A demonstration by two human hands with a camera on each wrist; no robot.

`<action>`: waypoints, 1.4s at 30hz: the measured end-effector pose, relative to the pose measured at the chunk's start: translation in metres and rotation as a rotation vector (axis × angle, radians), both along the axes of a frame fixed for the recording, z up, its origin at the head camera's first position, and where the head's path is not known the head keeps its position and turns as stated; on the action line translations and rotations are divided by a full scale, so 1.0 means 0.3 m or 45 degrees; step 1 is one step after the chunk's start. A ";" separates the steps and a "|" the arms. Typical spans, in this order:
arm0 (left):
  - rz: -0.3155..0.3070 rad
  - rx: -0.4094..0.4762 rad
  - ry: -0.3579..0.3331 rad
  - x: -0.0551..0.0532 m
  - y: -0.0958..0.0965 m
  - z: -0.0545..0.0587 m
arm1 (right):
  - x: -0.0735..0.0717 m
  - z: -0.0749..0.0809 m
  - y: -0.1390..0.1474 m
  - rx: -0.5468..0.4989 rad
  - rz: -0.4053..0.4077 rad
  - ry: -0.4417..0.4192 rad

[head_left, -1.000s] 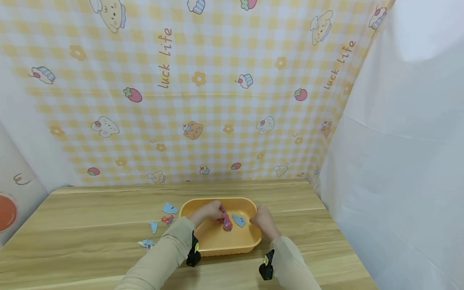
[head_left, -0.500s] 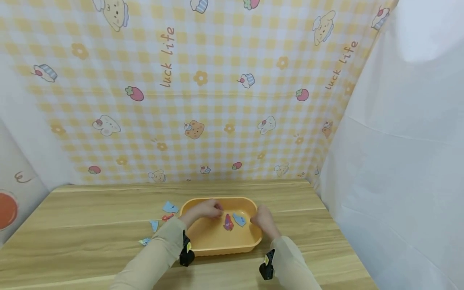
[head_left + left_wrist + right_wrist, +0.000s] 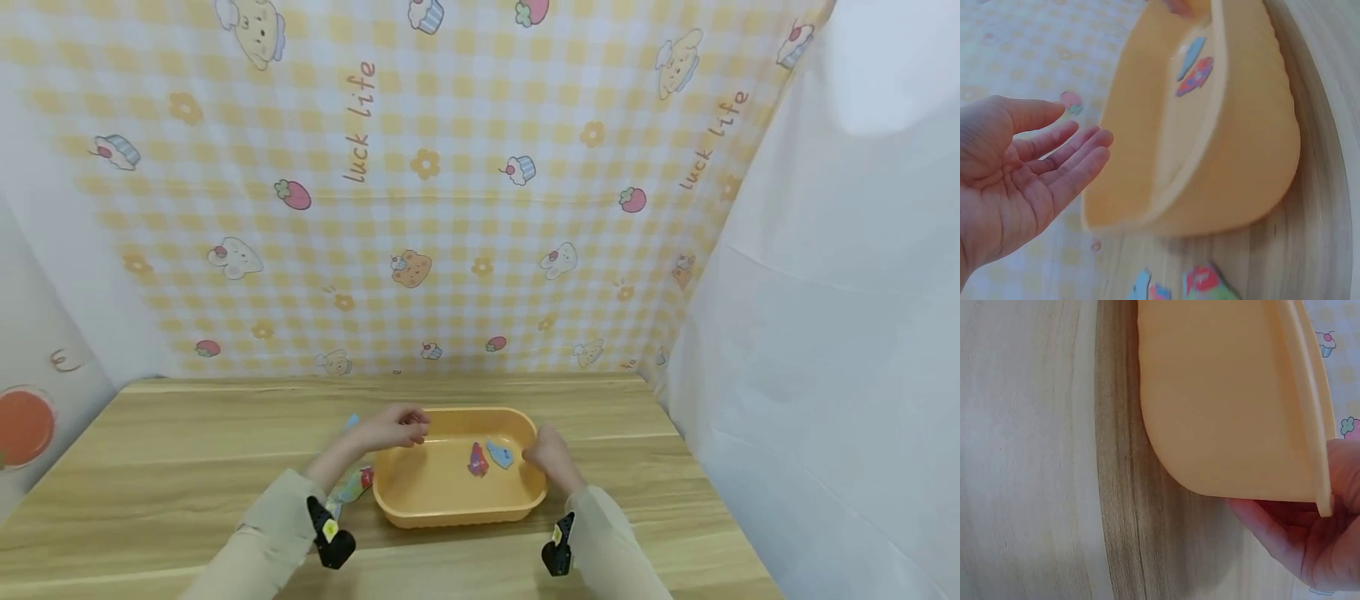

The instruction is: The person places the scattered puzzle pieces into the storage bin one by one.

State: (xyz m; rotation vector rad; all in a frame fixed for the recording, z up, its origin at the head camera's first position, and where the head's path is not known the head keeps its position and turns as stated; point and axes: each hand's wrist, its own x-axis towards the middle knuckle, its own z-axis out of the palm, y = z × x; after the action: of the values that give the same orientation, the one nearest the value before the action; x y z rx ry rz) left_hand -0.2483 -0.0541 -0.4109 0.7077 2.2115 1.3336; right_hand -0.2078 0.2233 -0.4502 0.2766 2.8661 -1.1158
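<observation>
A yellow-orange plastic basin [image 3: 438, 496] stands on the table; a red-purple flat piece [image 3: 477, 460] and a light blue flat piece [image 3: 499, 455] lie side by side inside it. My left hand [image 3: 397, 425] hovers over the basin's left end. In the left wrist view its palm shows, fingers loosely bent with nothing held. At the opposite end my right hand [image 3: 550, 454] grips the rim, seen in the right wrist view with the thumb side at the lip and fingers beneath it.
Several flat puzzle-like pieces lie left of the basin, partly behind my left forearm; a red-and-green piece [image 3: 1210, 282] and a blue one [image 3: 1141, 286] show near it. A checked cloth [image 3: 480, 208] hangs behind the wooden table [image 3: 187, 467].
My left hand has let go of the red-purple piece, leaving it beside the blue one, and has moved left to the basin's left end. My right hand stays at the rim.
</observation>
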 end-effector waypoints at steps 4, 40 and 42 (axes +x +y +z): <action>0.057 0.043 0.013 0.020 -0.078 0.015 | 0.016 -0.001 0.008 -0.093 0.022 -0.024; 0.273 -0.373 0.271 0.161 -0.457 -0.135 | 0.037 -0.016 0.014 -0.026 -0.036 0.100; 0.223 -0.404 0.307 0.164 -0.455 -0.148 | 0.036 -0.015 0.013 -0.031 -0.040 0.096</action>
State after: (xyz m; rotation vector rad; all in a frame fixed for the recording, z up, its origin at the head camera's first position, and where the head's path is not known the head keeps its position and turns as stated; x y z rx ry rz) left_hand -0.1991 -0.1907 -0.4552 0.5912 2.6521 0.9779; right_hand -0.1971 0.2271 -0.4546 0.2849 2.9213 -1.1908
